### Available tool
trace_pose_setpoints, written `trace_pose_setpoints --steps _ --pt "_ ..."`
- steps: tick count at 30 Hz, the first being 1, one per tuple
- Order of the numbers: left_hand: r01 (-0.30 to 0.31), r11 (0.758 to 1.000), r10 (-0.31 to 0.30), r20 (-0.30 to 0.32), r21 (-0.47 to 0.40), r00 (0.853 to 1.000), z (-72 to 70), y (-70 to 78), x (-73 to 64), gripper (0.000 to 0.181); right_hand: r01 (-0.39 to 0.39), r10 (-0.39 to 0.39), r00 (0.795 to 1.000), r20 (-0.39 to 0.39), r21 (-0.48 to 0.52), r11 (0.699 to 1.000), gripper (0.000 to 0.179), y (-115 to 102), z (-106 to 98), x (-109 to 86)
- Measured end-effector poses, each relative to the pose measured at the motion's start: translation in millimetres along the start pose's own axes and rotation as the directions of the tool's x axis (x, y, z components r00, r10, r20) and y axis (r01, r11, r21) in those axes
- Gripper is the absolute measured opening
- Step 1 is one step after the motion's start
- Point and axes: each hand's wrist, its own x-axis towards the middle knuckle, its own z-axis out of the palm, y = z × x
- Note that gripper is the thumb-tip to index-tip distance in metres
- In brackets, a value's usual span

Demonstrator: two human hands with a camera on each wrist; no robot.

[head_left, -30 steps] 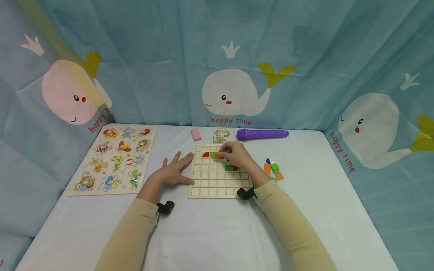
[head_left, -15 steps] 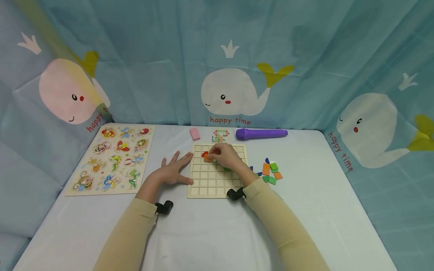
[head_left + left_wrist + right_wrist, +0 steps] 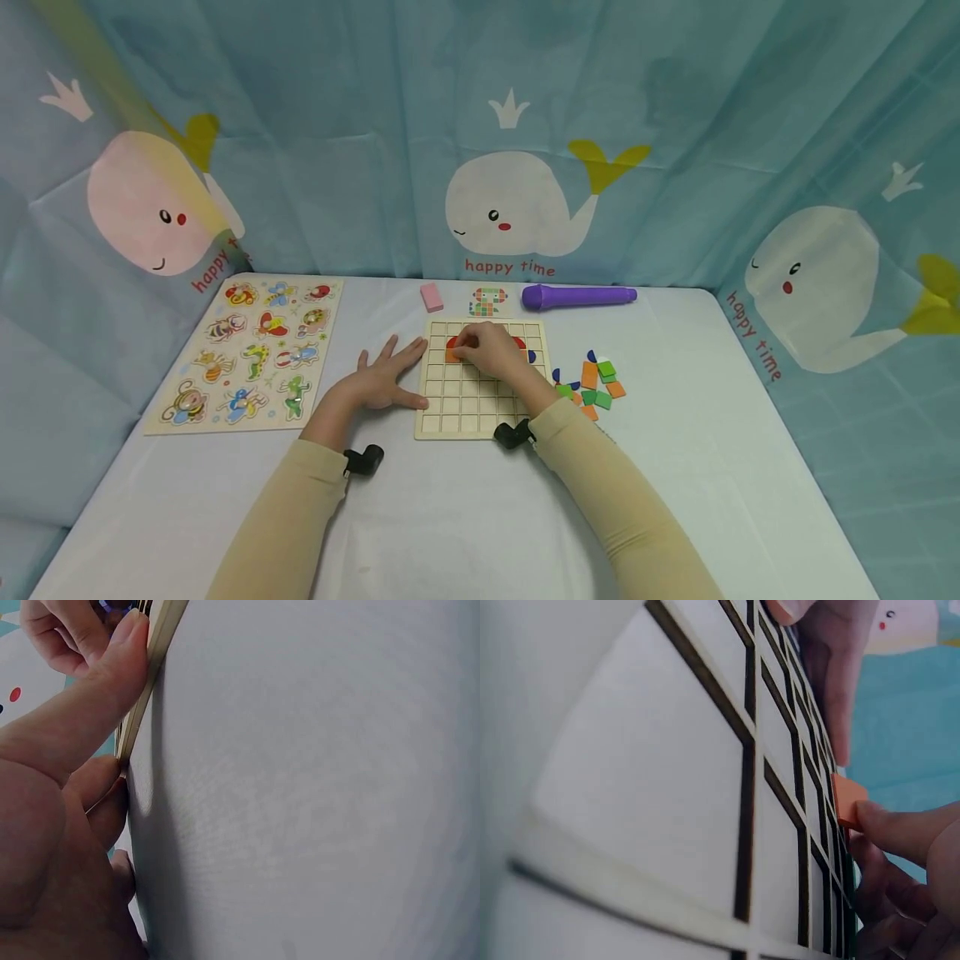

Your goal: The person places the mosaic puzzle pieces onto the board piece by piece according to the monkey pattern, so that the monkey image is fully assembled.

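A wooden grid board point(image 3: 457, 412) lies on the white table. My right hand point(image 3: 497, 354) is over its upper part, pinching an orange square tile point(image 3: 848, 799) between thumb and fingers. The tile sits at the board's surface, just below a red piece point(image 3: 451, 342) in the upper left. Another red piece point(image 3: 520, 342) and a blue piece point(image 3: 532, 357) show beyond the hand, which hides the cells between. My left hand point(image 3: 382, 387) rests spread on the table, thumb and fingertips at the board's left edge.
Several loose tiles point(image 3: 589, 375) in orange, green and blue lie right of the board. Behind it are a pink block point(image 3: 432, 297), a small pattern card point(image 3: 488, 301) and a purple toy microphone point(image 3: 579, 297). An insect puzzle board point(image 3: 247, 354) lies at the left.
My right hand has moved left with the orange tile, from beside the green tile to below the left red piece, uncovering loose tiles at the right. My left hand stays in place.
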Motion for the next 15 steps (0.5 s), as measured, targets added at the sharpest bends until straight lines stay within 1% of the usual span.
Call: trace_pose_setpoints --steps 6,8,11,15 --pt "-0.001 1.000 0.001 0.003 -0.004 1.000 0.0 0.1 0.1 0.115 0.013 -0.013 1.000 0.008 -0.087 0.996 0.007 -6.0 0.3 -0.2" --pt "0.004 1.000 -0.004 0.005 -0.006 1.000 0.3 0.2 0.3 0.115 0.014 -0.013 1.000 0.012 -0.097 0.995 0.006 -6.8 0.2 -0.7" --pt "0.005 1.000 -0.005 0.002 -0.008 1.000 0.6 0.3 -0.1 0.115 0.010 -0.010 1.000 0.005 -0.086 0.996 0.006 -6.9 -1.8 -2.6" --pt "0.006 1.000 -0.006 -0.004 -0.008 1.000 0.5 -0.4 -0.6 0.115 0.003 -0.003 1.000 -0.007 -0.044 0.999 0.007 -6.8 -9.1 -8.3"
